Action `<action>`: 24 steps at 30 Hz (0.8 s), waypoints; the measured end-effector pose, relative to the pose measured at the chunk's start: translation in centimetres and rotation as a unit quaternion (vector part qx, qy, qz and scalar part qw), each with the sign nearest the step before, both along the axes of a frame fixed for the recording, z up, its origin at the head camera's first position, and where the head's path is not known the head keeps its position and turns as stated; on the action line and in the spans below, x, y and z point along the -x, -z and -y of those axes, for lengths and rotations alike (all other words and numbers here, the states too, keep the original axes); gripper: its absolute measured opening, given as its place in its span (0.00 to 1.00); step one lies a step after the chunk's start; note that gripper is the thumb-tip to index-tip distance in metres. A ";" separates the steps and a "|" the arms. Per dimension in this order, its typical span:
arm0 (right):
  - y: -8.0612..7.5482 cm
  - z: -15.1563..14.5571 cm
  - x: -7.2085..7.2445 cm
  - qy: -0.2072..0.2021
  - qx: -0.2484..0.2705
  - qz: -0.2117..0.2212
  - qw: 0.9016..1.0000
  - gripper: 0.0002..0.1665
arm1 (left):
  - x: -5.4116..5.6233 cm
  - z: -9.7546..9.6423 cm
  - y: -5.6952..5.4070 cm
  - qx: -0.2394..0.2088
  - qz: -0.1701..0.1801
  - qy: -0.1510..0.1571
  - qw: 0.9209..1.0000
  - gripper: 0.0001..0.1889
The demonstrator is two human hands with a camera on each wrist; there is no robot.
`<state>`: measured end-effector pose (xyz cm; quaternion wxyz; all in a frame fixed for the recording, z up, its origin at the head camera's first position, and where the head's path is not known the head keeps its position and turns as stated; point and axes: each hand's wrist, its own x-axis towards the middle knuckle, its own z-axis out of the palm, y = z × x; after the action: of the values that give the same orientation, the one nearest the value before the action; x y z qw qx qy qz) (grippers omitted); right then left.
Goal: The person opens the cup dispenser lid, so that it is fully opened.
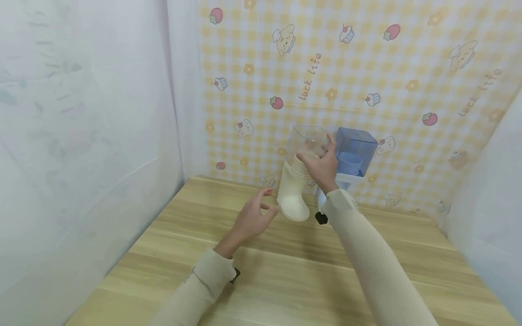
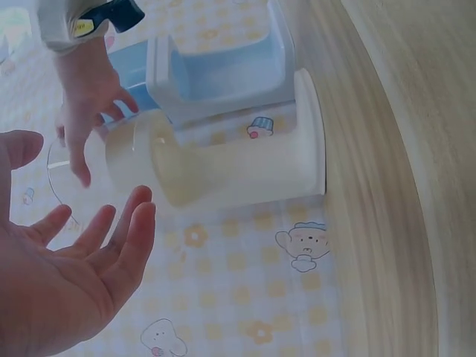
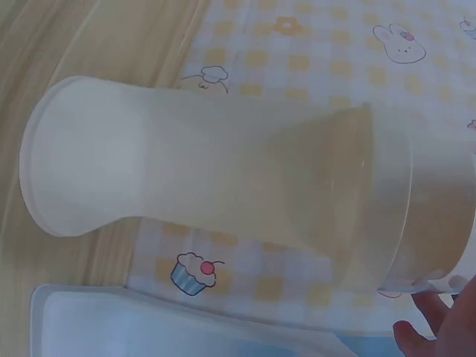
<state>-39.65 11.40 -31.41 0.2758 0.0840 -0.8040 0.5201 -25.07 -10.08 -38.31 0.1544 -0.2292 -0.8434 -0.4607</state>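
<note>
A cream pet-feeder-style stand [image 1: 292, 199] with a rounded base stands upright on the table against the wall. A clear container [image 1: 306, 132] sits on top of it, with a cream ring-shaped collar [image 3: 428, 193] at its lower end. My right hand [image 1: 323, 167] grips the clear container from the right, thumb in front and fingers at its far side. Left of the stand's base, my left hand [image 1: 253, 219] is held with loosely bent, spread fingers, apart from the stand. In the left wrist view its palm [image 2: 67, 290] shows nothing held.
Right beside the cream stand is a similar feeder with a blue clear container [image 1: 360, 142] and a pale blue stand [image 2: 230, 74]. A yellow-checked cloth [image 1: 244, 104] hangs behind. The wooden table [image 1: 285, 290] extends toward me, with a white curtain [image 1: 89, 136] on the left.
</note>
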 end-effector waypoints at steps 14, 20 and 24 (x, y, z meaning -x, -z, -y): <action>0.9 -3.4 -4.1 -0.071 -0.013 -0.035 0.997 0.63 | -0.2 -0.4 0.6 -0.014 0.041 0.015 0.999 0.32; 0.7 -4.3 -5.2 -0.141 -0.004 -0.064 0.988 0.63 | -0.3 -0.4 0.6 -0.022 0.052 0.009 0.998 0.33; 0.4 -4.6 -5.9 -0.189 0.010 -0.072 0.979 0.65 | -0.6 -0.1 0.4 -0.036 0.062 0.006 0.997 0.33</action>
<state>-33.72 15.96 -31.85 0.2310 0.2690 -0.7465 0.5631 -24.49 -9.94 -38.67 0.1075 -0.1995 -0.8329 -0.5048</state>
